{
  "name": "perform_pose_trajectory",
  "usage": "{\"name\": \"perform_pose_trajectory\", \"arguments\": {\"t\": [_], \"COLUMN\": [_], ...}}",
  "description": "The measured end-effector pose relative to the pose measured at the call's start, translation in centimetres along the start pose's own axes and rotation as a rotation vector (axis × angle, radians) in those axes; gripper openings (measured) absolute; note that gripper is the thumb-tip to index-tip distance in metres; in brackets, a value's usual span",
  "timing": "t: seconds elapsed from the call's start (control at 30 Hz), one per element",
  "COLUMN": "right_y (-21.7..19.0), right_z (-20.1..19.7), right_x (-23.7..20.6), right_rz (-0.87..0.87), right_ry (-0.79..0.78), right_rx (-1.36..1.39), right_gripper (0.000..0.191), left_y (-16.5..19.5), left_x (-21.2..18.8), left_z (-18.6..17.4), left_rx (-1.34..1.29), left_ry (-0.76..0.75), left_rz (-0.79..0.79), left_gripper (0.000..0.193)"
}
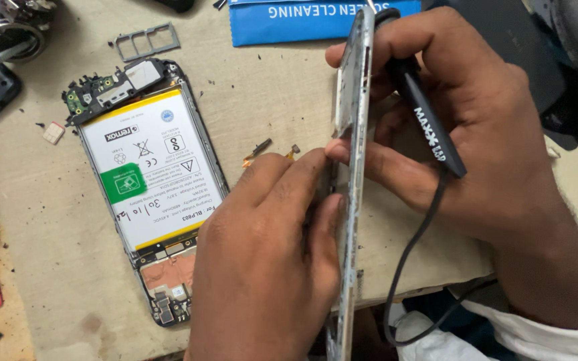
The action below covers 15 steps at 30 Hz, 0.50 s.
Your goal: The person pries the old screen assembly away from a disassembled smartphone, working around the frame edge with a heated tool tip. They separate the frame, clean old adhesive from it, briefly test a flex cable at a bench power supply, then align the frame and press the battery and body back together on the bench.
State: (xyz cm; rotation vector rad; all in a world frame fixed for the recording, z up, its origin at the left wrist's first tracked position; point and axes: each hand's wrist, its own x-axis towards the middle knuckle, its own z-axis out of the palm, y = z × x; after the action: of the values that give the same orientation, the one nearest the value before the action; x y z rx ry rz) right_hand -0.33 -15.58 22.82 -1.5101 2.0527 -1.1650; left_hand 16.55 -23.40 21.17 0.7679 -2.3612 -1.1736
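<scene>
The frame (pixel 352 167) stands on edge near the worktop's (pixel 48 220) front edge, pinched by both hands. Left hand (pixel 269 261) fingers press its side; right hand (pixel 476 134) also clamps a black tool (pixel 426 117). Best to keep the grip light and even — thin metal bends — clear of the opened phone (pixel 145 180).

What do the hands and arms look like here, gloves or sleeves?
Both hands are bare: the left hand and right hand show no gloves, rings or watch. A white sleeve covers the right forearm from the wrist. The left arm is out of frame.
</scene>
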Motion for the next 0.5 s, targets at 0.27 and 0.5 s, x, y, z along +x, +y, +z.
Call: {"name": "perform_pose_trajectory", "arguments": {"t": [0.27, 0.5], "right_y": [0.5, 0.8], "right_z": [-0.3, -0.2], "right_x": [-0.3, -0.3], "right_rz": [-0.059, -0.08], "right_ry": [0.01, -0.002], "right_rx": [-0.081, -0.024], "right_gripper": [0.031, 0.033], "left_y": [0.0, -0.2], "left_x": [0.1, 0.1], "left_z": [0.0, 0.0], "left_rx": [0.013, 0.038], "left_ry": [-0.018, -0.052], "left_rz": [0.025, 0.015], "left_gripper": [0.038, 0.037]}}
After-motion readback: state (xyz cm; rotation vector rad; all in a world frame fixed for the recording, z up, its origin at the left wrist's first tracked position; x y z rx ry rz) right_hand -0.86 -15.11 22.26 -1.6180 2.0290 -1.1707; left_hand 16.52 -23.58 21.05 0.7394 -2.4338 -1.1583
